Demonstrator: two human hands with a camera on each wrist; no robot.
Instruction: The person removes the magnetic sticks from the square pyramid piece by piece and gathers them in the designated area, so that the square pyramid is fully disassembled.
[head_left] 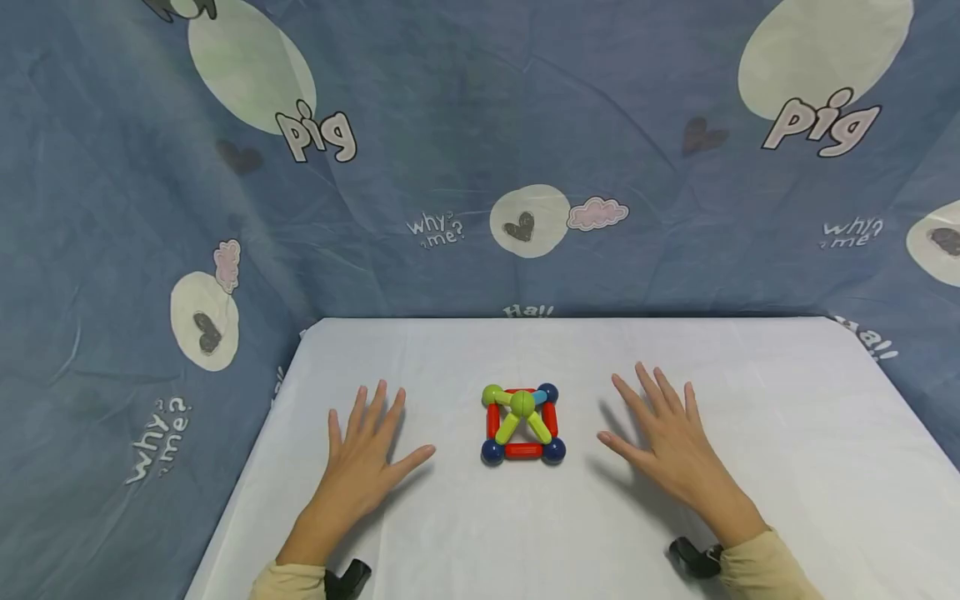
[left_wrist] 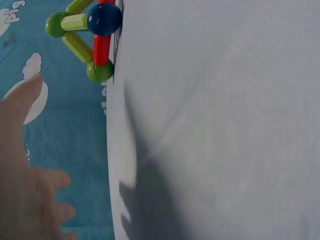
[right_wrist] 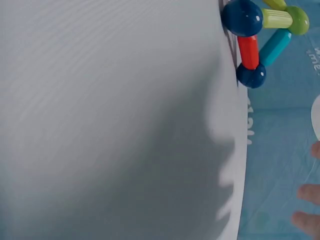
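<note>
A small pyramid of toy building rods and balls point(head_left: 523, 451) stands on the white table between the two hands. Its square base has red rods joined by dark blue balls point(head_left: 492, 452) and one green ball point(head_left: 492, 394). Green rods and a blue one point(right_wrist: 275, 47) slope up to a green ball point(head_left: 522, 404) on top. To its left, my left hand point(head_left: 358, 468) hovers palm down with fingers spread. My right hand point(head_left: 670, 457) is held the same way on the other side. Neither hand touches the pyramid, and both cast shadows on the cloth.
White cloth covers the table point(head_left: 600, 533), whose far edge meets a blue printed curtain point(head_left: 450, 125). The curtain also hangs along the left side. A black wrist strap piece point(head_left: 693, 558) sits at the right cuff, another point(head_left: 348, 578) at the left.
</note>
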